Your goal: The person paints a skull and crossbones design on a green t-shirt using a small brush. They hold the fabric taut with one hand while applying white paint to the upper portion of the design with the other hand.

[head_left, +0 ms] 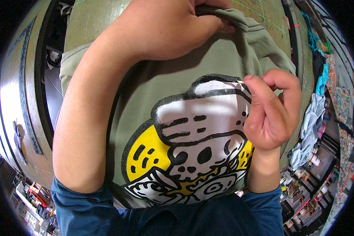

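Observation:
An olive-green shirt (pixel 145 84) lies spread in front of me, with a large print (pixel 202 118) of a skull-like figure in white, black and yellow. At the far end my left hand (pixel 185 29) is closed on a fold of the shirt, its thumb pressed to the cloth; the upper picture edge cuts off part of it. My right hand (pixel 273 106) pinches a thin stick (pixel 240 81), pale near the fingertips and dark toward the tip. That tip meets the black outline at the print's top. Whether it is a fine brush or a swab I cannot tell.
Beneath the shirt is a greenish work table (pixel 92 21) with light grid lines. Another long table (pixel 29 98) stands at the left. Bunched pale cloths (pixel 306 129) and turquoise cloth (pixel 322 80) lie at the right. Cluttered shelves (pixel 308 212) stand at the lower right.

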The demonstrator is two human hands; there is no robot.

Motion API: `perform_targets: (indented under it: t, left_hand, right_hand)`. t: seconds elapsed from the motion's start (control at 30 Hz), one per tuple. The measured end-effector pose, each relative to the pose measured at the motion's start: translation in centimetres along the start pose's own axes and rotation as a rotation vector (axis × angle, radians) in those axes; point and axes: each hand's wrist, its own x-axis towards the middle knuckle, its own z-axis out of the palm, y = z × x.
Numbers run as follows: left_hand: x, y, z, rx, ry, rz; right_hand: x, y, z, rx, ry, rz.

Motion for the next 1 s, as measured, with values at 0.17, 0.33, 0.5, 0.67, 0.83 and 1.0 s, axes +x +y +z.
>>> perform_targets:
  t: [0.17, 0.33, 0.5, 0.67, 0.83, 1.0]
  left_hand:
    - [-0.3, 0.6, 0.1, 0.032, 0.021, 0.009]
    - [-0.3, 0.9, 0.2, 0.059, 0.024, -0.012]
    - [0.1, 0.8, -0.4, -0.04, -0.02, -0.099]
    - [0.0, 0.5, 0.2, 0.007, 0.011, -0.044]
    - [-0.5, 0.7, 0.2, 0.02, 0.04, -0.061]
    - [0.0, -0.5, 0.0, -0.001, 0.019, -0.077]
  right_hand:
    - [0.0, 0.0, -0.3, -0.011, 0.003, 0.023]
    - [0.0, -0.1, -0.6, -0.026, 0.006, 0.035]
    - [-0.1, -0.2, -0.6, -0.006, 0.032, 0.05]
    - [-0.2, 0.1, -0.2, 0.026, 0.016, 0.018]
    - [-0.2, 0.0, -0.3, 0.018, 0.041, 0.017]
    - [0.1, -0.1, -0.2, 0.021, 0.026, 0.008]
